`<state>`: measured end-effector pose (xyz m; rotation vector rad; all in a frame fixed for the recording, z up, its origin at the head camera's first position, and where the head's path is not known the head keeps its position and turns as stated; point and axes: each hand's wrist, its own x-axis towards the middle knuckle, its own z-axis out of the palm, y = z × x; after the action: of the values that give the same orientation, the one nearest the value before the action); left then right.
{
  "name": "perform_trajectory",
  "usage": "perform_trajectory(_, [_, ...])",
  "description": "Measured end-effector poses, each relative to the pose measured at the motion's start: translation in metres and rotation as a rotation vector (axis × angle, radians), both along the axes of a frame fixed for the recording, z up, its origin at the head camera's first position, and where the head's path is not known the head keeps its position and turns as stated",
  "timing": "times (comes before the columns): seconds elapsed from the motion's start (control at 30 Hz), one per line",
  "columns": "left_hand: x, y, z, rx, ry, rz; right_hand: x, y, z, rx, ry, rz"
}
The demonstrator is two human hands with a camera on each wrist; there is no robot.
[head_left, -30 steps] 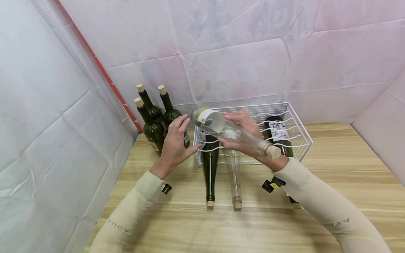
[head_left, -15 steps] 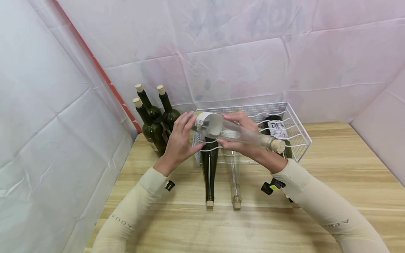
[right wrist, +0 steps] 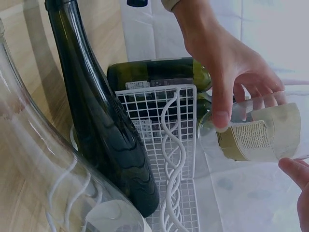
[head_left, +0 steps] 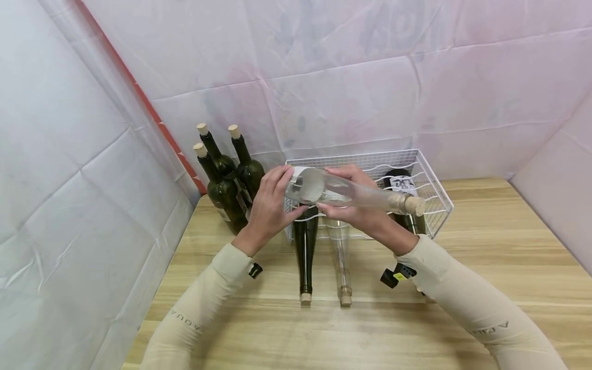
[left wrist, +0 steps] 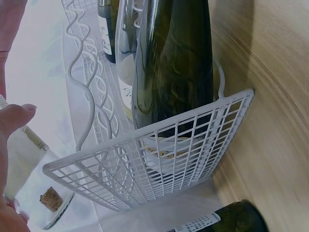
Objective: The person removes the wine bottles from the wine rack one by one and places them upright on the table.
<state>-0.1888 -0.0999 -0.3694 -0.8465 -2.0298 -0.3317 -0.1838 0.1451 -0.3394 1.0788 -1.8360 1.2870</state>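
A clear, corked glass bottle (head_left: 311, 185) with a pale label is held almost level above a white wire bottle rack (head_left: 437, 180), cork to the right. My left hand (head_left: 270, 205) grips its base end, thumb and fingers on opposite sides, as the right wrist view shows. Around the bottle's middle, my right hand (head_left: 365, 218) holds it from behind and below, partly seen through the glass. Lying in the rack under my hands are a dark green bottle (head_left: 305, 252) and another clear bottle (head_left: 341, 252), necks toward me. A labelled dark bottle (head_left: 401, 182) lies at the rack's right end.
Three corked green bottles (head_left: 224, 195) stand close together left of the rack. Wavy white wires (left wrist: 84, 87) cross the rack's top. Behind it is a pale fabric wall (head_left: 342, 103); a wooden table (head_left: 324, 339) lies under everything.
My left hand has moved right and closed round the bottle's base. The bottle has swung from a slant to nearly level, its cork end rising and shifting right.
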Motion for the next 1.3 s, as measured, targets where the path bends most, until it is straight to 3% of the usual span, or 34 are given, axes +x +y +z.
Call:
perform_trajectory(0.23, [0.0, 0.003, 0.0, -0.017, 0.059, 0.035, 0.007, 0.001, -0.002, -0.083, -0.225, 0.179])
perform_trajectory(0.5, [0.001, 0.004, 0.002, -0.015, 0.091, 0.036, 0.012, 0.002, -0.005, -0.125, -0.337, 0.201])
perform_trajectory(1.0, [0.004, -0.001, 0.007, -0.03, 0.113, 0.049, 0.014, 0.004, -0.005, -0.047, -0.428, 0.149])
perform_trajectory(1.3, [0.007, -0.005, 0.009, -0.03, 0.122, 0.063, 0.012, 0.005, -0.005, -0.007, -0.409, 0.145])
